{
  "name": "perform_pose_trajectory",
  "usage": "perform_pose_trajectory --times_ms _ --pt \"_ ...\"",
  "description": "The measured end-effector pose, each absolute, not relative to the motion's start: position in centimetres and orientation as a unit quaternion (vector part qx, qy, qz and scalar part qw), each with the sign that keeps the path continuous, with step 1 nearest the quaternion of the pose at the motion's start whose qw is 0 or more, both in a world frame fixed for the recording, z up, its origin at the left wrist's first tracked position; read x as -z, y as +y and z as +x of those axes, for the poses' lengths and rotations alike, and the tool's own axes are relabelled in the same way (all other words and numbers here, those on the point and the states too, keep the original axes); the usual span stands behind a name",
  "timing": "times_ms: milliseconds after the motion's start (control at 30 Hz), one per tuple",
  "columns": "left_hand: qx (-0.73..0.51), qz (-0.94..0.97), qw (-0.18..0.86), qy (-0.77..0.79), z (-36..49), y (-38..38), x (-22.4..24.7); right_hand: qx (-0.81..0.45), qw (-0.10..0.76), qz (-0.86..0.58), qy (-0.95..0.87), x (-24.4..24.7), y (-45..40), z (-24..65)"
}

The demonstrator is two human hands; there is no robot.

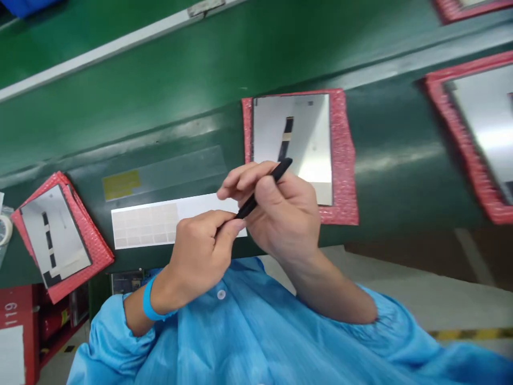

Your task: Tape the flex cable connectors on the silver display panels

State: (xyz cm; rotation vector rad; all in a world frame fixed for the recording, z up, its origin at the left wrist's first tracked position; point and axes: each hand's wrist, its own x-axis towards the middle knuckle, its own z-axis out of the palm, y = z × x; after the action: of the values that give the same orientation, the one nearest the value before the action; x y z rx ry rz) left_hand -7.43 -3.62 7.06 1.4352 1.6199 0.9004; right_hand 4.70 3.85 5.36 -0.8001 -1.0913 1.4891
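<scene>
A slim black pen (pixel 264 187) runs slantwise between my two hands above the bench front. My left hand (pixel 206 246), with a blue band at its wrist, pinches the lower end between thumb and forefinger. Around the upper part, my right hand (pixel 284 214) is closed with the thumb on top and the other fingers loosely curled. Beneath the hands lies a white label sheet (pixel 146 227) with pale grid cells on its left half, partly covered by my left hand. Behind my right hand, a silvery panel (pixel 304 133) with a dark ribbon strip rests on red bubble wrap (pixel 344 187).
Another silvery panel (pixel 60 230) on red wrap lies at the left, and one more panel (pixel 489 112) at the right. A clear strip with a yellow label (pixel 121 185) is behind the sheet. A tape roll (pixel 5 231) sits at the far left, above a red cabinet (pixel 18 305).
</scene>
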Motion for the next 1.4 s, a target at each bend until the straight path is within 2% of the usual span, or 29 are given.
perform_pose_trajectory --times_ms 133,300,367,467,567,933,1400 --pt "-0.347 0.602 0.316 0.645 -11.8 -4.0 -7.0 -0.622 0.408 -0.321 -0.586 -4.8 5.6 4.7" --pt "-0.229 0.588 0.102 0.769 -20.7 -2.3 -4.4 -0.627 0.458 -0.351 -0.523 -2.3 9.5 -1.9" --pt "-0.151 0.573 0.07 0.803 -23.1 -1.9 -2.7 -0.645 0.449 -0.348 -0.511 -0.5 10.6 -5.6" --pt "-0.095 0.575 0.063 0.81 -24.1 -2.3 -0.6 -0.656 0.423 -0.352 -0.517 1.8 11.0 -9.5" --pt "-0.111 0.581 0.053 0.804 -23.8 -3.0 0.2 -0.622 0.426 -0.359 -0.55 2.8 10.4 -10.4" --pt "-0.131 0.585 0.074 0.797 -23.5 -3.3 0.2 -0.555 0.395 -0.402 -0.612 2.3 10.0 -10.0" --pt "-0.131 0.581 0.078 0.8 -23.5 -3.2 0.2 -0.561 0.361 -0.426 -0.611 2.1 10.4 -10.4"
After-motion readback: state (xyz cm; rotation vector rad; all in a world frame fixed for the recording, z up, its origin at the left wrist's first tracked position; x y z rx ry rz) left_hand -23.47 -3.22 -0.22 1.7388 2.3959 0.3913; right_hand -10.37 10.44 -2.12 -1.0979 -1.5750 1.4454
